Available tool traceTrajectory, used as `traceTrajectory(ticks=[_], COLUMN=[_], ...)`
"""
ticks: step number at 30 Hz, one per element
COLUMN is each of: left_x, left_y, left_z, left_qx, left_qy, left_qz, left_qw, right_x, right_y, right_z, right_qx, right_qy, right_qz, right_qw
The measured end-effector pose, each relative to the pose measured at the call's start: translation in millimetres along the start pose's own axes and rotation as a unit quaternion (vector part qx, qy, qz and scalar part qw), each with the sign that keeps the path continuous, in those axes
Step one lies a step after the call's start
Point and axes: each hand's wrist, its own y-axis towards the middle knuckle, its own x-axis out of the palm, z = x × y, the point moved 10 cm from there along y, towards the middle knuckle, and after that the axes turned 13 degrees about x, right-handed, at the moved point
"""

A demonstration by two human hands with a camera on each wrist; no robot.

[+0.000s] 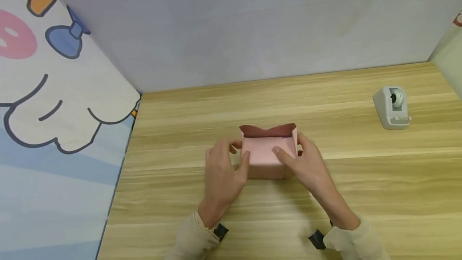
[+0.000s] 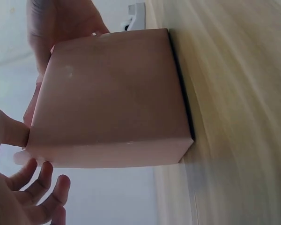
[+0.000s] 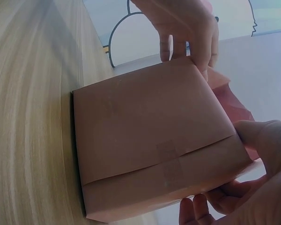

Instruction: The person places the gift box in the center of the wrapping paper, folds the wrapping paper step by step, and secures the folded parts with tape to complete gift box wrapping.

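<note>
Box between two hands, low centre of the frame, tape dispenser off to the right.
In the head view the box (image 1: 261,155) sits on the table (image 1: 162,131) just below and right of mid-frame, its raised flap (image 1: 267,131) along the far edge; the left hand (image 1: 223,171) is at its left side, the right hand (image 1: 306,167) at its right, thumb over the top. The tape dispenser (image 1: 392,111) stands on the table at the right of the frame, well apart from the box. The back wall (image 1: 252,31) rises behind the table across the top, a side panel (image 1: 72,103) fills the left. In the right wrist view, a tape strip (image 3: 169,161) lies across the box's seam.
</note>
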Motion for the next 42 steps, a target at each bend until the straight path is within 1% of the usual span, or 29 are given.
traceTrajectory(ticks=[3,4,6,8,12,15,18,20,22,24,25,26,28,29,30,32,34,37,40,42], left_x=[3.4,4.1,5.1,3.9,-3.2,-10.3,-14.7,-14.1,-9.5,-1.0,4.4,9.7,19.6,23.8,27.1,31.3,33.9,36.2,37.8,38.0], left_y=[1.5,2.4,4.3,7.5,16.6,25.0,31.0,32.1,30.6,25.7,22.2,18.4,10.6,7.5,5.3,2.1,0.0,-2.3,-3.4,-3.4], left_z=[-10.5,-13.1,-16.0,-15.1,-9.5,-5.6,-3.3,-3.7,-7.8,-15.5,-19.4,-22.8,-27.8,-29.4,-30.1,-31.2,-32.4,-34.5,-35.9,-37.0], left_qx=[-0.047,-0.058,-0.07,-0.065,-0.028,-0.003,0.008,0.004,-0.015,-0.055,-0.077,-0.097,-0.134,-0.146,-0.152,-0.162,-0.172,-0.188,-0.202,-0.207], left_qy=[-0.02,-0.024,-0.028,-0.022,0.026,0.07,0.092,0.097,0.085,0.051,0.032,0.012,-0.035,-0.056,-0.073,-0.105,-0.135,-0.167,-0.179,-0.173], left_qz=[-0.004,-0.005,-0.005,-0.002,0.019,0.042,0.052,0.041,0.015,-0.025,-0.047,-0.066,-0.093,-0.102,-0.105,-0.102,-0.093,-0.079,-0.072,-0.069], left_qw=[0.9987,0.998,0.9971,0.9976,0.9991,0.9967,0.9944,0.9944,0.9962,0.9968,0.9954,0.993,0.986,0.9824,0.98,0.9758,0.9714,0.9647,0.9601,0.9604], right_x=[0,0,1,1,2,2,3,4,4,2,2,1,-3,-4,-6,-9,-11,-15,-19,-22], right_y=[0.5,0.5,1.1,1.4,0.8,0.1,0.3,0.6,0.8,-0.3,-1.3,-2.7,-6.7,-8.9,-10.6,-14.3,-17.5,-22.5,-29.5,-35.0], right_z=[-1,-1,-1,-1,-1,-1,0,0,0,-1,-2,-4,-9,-12,-15,-19,-22,-25,-27,-29], right_qx=[-0.001,-0.001,-0.001,0.0,0.001,0.003,0.006,0.005,-0.002,-0.023,-0.037,-0.054,-0.09,-0.107,-0.122,-0.147,-0.165,-0.194,-0.227,-0.254], right_qy=[-0.001,-0.001,-0.002,-0.004,-0.006,-0.007,-0.008,-0.009,-0.012,-0.019,-0.026,-0.033,-0.051,-0.061,-0.069,-0.082,-0.088,-0.077,-0.057,-0.046], right_qz=[0.001,0.0,0.001,0.001,0.002,0.001,-0.001,0.0,0.007,0.029,0.042,0.058,0.098,0.118,0.135,0.166,0.188,0.21,0.236,0.254], right_qw=[1.0,1.0,1.0,1.0,1.0,1.0,0.9999,0.9999,0.9999,0.9991,0.9981,0.9963,0.9898,0.9853,0.9808,0.9717,0.9641,0.9553,0.9432,0.9322])
